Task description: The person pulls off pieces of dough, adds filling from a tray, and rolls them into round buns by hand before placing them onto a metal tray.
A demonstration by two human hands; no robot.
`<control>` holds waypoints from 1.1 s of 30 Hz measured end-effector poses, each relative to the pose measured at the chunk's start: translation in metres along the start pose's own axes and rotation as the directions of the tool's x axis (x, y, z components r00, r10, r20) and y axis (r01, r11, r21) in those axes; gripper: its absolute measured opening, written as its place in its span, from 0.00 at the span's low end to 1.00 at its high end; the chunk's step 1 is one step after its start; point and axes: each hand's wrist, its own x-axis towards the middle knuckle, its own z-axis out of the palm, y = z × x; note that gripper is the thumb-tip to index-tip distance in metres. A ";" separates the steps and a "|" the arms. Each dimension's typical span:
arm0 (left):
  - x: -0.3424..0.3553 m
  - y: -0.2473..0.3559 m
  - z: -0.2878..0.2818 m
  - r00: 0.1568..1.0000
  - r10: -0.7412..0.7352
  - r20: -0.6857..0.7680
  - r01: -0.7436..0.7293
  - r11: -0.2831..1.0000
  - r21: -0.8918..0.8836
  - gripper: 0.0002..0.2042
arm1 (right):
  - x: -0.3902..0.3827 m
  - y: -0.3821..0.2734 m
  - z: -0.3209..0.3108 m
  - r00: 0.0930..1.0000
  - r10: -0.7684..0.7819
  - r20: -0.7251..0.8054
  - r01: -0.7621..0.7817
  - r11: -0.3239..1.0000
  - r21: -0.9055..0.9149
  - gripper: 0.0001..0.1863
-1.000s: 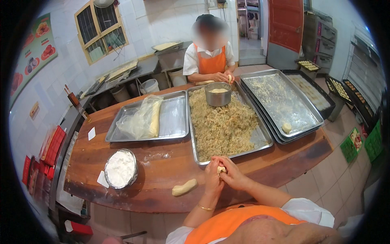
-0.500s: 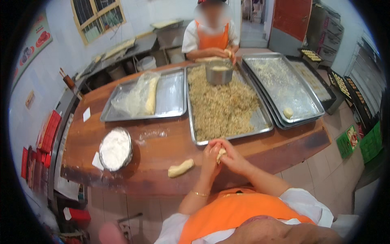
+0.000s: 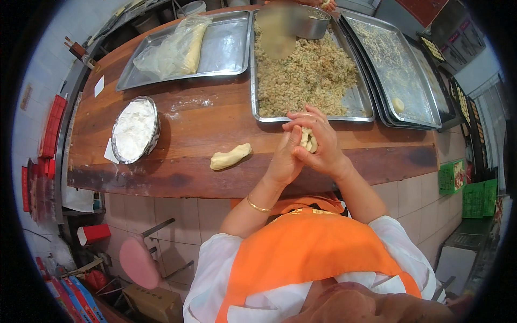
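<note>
My left hand [image 3: 285, 160] and my right hand [image 3: 324, 142] are cupped together above the table's near edge. Between the palms they hold a small lump of pale dough [image 3: 308, 141], its folded surface showing beside my right thumb. A short, thick roll of dough [image 3: 231, 156] lies on the wooden table [image 3: 215, 124] to the left of my hands. Just beyond them stands a metal tray [image 3: 280, 119] heaped with a crumbly brown-green filling [image 3: 307, 75]. A steel bowl [image 3: 313, 24] rests at the filling's far end.
A bowl of white flour [image 3: 134, 129] stands on the left. Behind it, another tray [image 3: 226, 48] holds bagged dough [image 3: 186, 48]. Stacked trays [image 3: 388, 64] fill the right side, one dough ball [image 3: 398, 105] on top. A pink stool [image 3: 139, 262] is below left. Another person's hand [image 3: 327, 5] shows at the far side.
The view has tilted downward, so the table sits higher in the picture. My hands have turned around the dough, and more of it shows. The dough roll still lies on the table.
</note>
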 end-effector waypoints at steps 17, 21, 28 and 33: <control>0.002 -0.019 -0.008 0.999 0.041 -0.023 -0.030 0.933 0.358 0.30 | -0.004 -0.007 0.000 0.979 0.189 -0.082 -0.172 0.969 0.180 0.18; 0.000 -0.012 0.020 0.992 -0.021 -0.124 0.043 0.983 0.177 0.29 | -0.003 -0.004 -0.007 0.951 0.299 -0.082 -0.266 0.923 0.279 0.18; -0.002 -0.019 -0.014 0.998 0.010 0.063 -0.037 0.895 0.445 0.33 | 0.004 -0.013 -0.006 0.983 0.180 -0.049 -0.161 0.953 0.255 0.26; -0.005 -0.021 -0.012 0.995 -0.060 0.075 0.036 0.957 0.288 0.33 | -0.004 -0.003 -0.009 0.964 0.265 0.003 -0.251 0.910 0.329 0.28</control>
